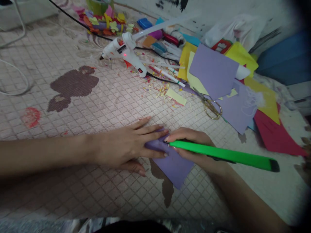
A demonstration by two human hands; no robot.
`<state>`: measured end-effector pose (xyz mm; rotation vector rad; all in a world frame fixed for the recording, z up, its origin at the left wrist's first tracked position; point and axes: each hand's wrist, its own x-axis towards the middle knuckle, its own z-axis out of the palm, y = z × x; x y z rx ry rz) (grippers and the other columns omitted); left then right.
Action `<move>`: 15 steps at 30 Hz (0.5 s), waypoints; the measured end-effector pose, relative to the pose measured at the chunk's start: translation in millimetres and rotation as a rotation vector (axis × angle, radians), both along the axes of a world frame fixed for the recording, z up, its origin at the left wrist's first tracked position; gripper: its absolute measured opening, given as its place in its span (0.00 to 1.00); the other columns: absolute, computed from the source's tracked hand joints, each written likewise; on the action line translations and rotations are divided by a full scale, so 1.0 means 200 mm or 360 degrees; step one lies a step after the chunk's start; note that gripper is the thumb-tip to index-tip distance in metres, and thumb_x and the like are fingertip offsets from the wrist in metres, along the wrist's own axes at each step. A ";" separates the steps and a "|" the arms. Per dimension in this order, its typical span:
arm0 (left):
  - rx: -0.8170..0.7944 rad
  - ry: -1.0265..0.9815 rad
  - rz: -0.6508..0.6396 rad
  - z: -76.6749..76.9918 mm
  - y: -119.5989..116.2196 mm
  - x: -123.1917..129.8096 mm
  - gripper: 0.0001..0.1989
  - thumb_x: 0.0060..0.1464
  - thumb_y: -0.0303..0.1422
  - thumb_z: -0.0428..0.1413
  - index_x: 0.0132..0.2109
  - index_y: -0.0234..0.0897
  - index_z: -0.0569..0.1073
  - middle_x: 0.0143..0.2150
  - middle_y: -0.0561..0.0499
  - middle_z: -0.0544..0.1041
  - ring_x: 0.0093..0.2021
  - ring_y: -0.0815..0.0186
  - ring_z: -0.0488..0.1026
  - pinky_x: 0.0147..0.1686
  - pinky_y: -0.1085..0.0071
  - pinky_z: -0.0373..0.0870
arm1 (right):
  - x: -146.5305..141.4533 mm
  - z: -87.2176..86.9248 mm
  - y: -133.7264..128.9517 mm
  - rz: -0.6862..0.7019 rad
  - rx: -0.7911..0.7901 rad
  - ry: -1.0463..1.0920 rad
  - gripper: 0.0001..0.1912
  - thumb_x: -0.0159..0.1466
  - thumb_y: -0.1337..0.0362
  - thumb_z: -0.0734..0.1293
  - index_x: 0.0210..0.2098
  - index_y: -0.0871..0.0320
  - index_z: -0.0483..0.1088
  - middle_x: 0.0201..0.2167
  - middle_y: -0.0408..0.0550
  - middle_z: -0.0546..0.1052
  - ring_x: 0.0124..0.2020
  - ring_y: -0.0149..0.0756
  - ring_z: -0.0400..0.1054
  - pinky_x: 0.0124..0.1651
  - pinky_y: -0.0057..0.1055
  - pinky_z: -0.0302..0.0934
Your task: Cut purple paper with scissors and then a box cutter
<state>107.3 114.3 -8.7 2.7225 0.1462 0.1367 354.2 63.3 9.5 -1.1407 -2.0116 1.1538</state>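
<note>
A piece of purple paper point(178, 168) lies on the patterned cloth in front of me. My left hand point(128, 142) rests flat on its upper left part, fingers spread, pressing it to the table. In my right hand point(194, 139) is a bright green utility knife point(223, 154) with a dark end cap and a dark slider along its side. Its tip touches or nearly touches the paper beside my left fingertips. Part of the paper is hidden beneath both hands.
A white hot glue gun point(127, 51) with a lit red light lies beyond my hands. Gold-handled scissors point(212, 108), purple sheets point(213, 71), red paper point(274, 132) and paper scraps point(160, 92) lie to the right. Cut paper flowers point(109, 24) sit at the back.
</note>
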 end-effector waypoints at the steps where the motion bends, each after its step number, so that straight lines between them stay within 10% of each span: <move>1: -0.0003 0.0010 0.0006 0.00 0.00 0.00 0.28 0.56 0.49 0.52 0.62 0.46 0.62 0.68 0.43 0.52 0.69 0.51 0.42 0.65 0.47 0.35 | 0.00 0.00 0.00 0.0003 0.0003 0.0003 0.10 0.62 0.67 0.66 0.44 0.55 0.73 0.39 0.46 0.77 0.42 0.33 0.71 0.42 0.29 0.64; 15: 0.0031 -0.0054 0.0170 -0.03 -0.07 0.01 0.28 0.57 0.49 0.51 0.62 0.45 0.62 0.69 0.39 0.48 0.68 0.45 0.43 0.63 0.43 0.37 | 0.03 -0.02 0.01 0.0124 -0.0005 0.0095 0.11 0.62 0.64 0.65 0.44 0.56 0.73 0.39 0.49 0.77 0.42 0.36 0.71 0.43 0.33 0.64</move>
